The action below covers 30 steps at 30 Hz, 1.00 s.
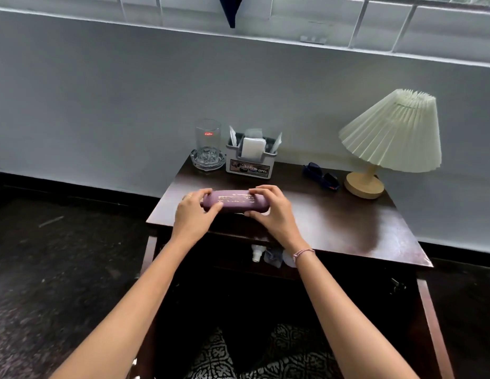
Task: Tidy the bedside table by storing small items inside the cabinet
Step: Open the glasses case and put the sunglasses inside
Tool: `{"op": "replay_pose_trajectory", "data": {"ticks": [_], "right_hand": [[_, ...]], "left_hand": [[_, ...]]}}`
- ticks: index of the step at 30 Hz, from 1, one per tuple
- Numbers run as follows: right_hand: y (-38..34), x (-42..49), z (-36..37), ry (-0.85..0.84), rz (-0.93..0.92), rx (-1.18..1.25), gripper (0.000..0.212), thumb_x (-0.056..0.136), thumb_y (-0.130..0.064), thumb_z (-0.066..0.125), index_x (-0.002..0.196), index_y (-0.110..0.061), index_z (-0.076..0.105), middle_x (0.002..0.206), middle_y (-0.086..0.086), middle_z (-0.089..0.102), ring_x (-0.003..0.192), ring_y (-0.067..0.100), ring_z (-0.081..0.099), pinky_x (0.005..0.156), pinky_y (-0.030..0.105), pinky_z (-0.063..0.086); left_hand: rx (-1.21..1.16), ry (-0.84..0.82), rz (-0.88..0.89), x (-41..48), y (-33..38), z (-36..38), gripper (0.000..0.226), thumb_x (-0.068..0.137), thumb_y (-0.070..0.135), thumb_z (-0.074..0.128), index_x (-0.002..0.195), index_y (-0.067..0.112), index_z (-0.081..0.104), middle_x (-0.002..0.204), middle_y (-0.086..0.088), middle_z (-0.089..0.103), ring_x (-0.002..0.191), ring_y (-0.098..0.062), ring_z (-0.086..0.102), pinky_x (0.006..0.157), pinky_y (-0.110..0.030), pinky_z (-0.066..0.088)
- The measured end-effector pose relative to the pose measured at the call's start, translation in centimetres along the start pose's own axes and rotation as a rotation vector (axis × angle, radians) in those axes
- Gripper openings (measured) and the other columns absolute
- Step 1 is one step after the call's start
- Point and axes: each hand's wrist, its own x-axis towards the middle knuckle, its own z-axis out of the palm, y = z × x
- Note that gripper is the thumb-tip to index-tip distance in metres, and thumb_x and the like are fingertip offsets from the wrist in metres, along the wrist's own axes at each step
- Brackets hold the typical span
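Both hands are clamped on a purple oblong case (pixel 235 201), which lies crosswise over the near-left part of the dark wooden counter (pixel 347 222). The left hand (pixel 194 212) wraps the case's left end, thumb on the near side and fingers curled over the far side. The right hand (pixel 274 212) grips the right end in the same way. The case looks closed. Whether its underside touches the counter or hangs just above it cannot be told from here.

Far back on the left, a clear glass (pixel 207 136) stands in a cut-glass dish (pixel 208 160). Just beside it on the right is a grey holder (pixel 249 164) stuffed with white papers. Further right, a pair of dark blue sunglasses (pixel 320 177) lies near the wooden base of a pleated lamp (pixel 391 132), well apart from the case.

Below the counter's near edge the cabinet (pixel 429 318) seems to be open. A small white bottle (pixel 256 254) and some pale items show in the dark space there, too dim to name.

The step in hand appears to be taking up the case as one of the small items to store. The next move likely calls for drawing it toward the near edge, lowering it level and sliding it into the opening beside what already sits there. If the case is meant for the sunglasses, it would need opening first, with one hand freed to fetch them.
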Motion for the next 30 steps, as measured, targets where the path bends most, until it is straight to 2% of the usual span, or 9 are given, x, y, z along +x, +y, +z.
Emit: {"op": "replay_pose_trajectory", "data": {"ticks": [2, 6, 12, 14, 19, 23, 27, 30], "right_hand": [[1.5, -0.2, -2.3, 0.011, 0.002, -0.040, 0.046, 0.065, -0.016, 0.084, 0.108, -0.010, 0.067, 0.111, 0.005, 0.060, 0.104, 0.011, 0.056, 0.093, 0.005, 0.035], [4.1, -0.9, -5.7, 0.009, 0.015, -0.093, 0.046, 0.067, -0.018, 0.083, 0.109, -0.013, 0.066, 0.110, 0.004, 0.060, 0.104, 0.013, 0.058, 0.094, 0.015, 0.040], [6.5, -2.1, -7.9, 0.019, 0.047, -0.185, 0.048, 0.068, -0.019, 0.083, 0.112, -0.010, 0.065, 0.110, 0.008, 0.060, 0.104, 0.016, 0.058, 0.093, 0.020, 0.042], [6.9, -2.3, -7.9, 0.004, 0.057, -0.184, 0.050, 0.066, -0.019, 0.084, 0.111, -0.009, 0.065, 0.109, 0.009, 0.060, 0.102, 0.017, 0.059, 0.093, 0.021, 0.043], [7.5, -2.1, -7.8, -0.013, 0.079, -0.219, 0.052, 0.068, -0.021, 0.083, 0.115, -0.011, 0.062, 0.111, 0.008, 0.056, 0.105, 0.018, 0.056, 0.095, 0.016, 0.039], [7.9, -2.0, -6.8, -0.073, 0.032, -0.353, 0.058, 0.079, -0.026, 0.073, 0.130, -0.010, 0.050, 0.124, 0.011, 0.045, 0.117, 0.023, 0.045, 0.106, 0.025, 0.034], [7.7, -2.2, -6.6, -0.087, -0.039, -0.502, 0.060, 0.082, -0.038, 0.068, 0.133, -0.014, 0.047, 0.126, 0.008, 0.046, 0.114, 0.022, 0.046, 0.101, 0.031, 0.042], [7.5, -2.2, -6.7, -0.084, -0.054, -0.546, 0.059, 0.084, -0.041, 0.064, 0.134, -0.015, 0.048, 0.129, 0.006, 0.050, 0.114, 0.023, 0.047, 0.100, 0.034, 0.043]], "left_hand": [[-0.062, -0.078, 0.076, 0.1, 0.9, 1.0, 0.049, 0.075, 0.031, 0.075, 0.120, 0.018, 0.061, 0.117, -0.005, 0.064, 0.100, -0.017, 0.061, 0.088, -0.026, 0.046], [-0.190, -0.199, 0.128, 0.6, 3.0, 3.2, 0.053, 0.069, 0.022, 0.081, 0.119, 0.020, 0.062, 0.109, -0.003, 0.069, 0.093, -0.010, 0.063, 0.090, -0.027, 0.051], [-0.285, -0.274, 0.154, 1.4, 4.7, 6.3, 0.062, 0.063, 0.015, 0.085, 0.120, 0.012, 0.060, 0.108, -0.007, 0.067, 0.088, -0.010, 0.061, 0.074, 0.002, 0.041], [-0.263, -0.276, 0.171, 1.7, 4.7, 6.7, 0.065, 0.061, 0.016, 0.086, 0.121, 0.010, 0.060, 0.109, -0.007, 0.065, 0.087, -0.009, 0.058, 0.070, 0.007, 0.036], [-0.244, -0.277, 0.198, 2.4, 4.3, 7.7, 0.064, 0.060, 0.018, 0.087, 0.118, 0.010, 0.063, 0.108, -0.009, 0.065, 0.088, -0.010, 0.058, 0.070, 0.007, 0.037], [-0.257, -0.245, 0.212, 2.8, 3.7, 8.2, 0.062, 0.056, 0.020, 0.089, 0.113, 0.013, 0.066, 0.104, -0.004, 0.066, 0.087, -0.009, 0.060, 0.070, 0.005, 0.038], [-0.263, -0.272, 0.203, 2.4, 4.0, 8.1, 0.059, 0.054, 0.022, 0.090, 0.108, 0.015, 0.068, 0.098, -0.003, 0.069, 0.081, -0.010, 0.064, 0.072, -0.008, 0.046], [-0.286, -0.288, 0.183, 2.4, 4.1, 8.3, 0.056, 0.054, 0.021, 0.090, 0.106, 0.015, 0.069, 0.089, -0.002, 0.070, 0.071, -0.007, 0.063, 0.065, -0.003, 0.047]]}}
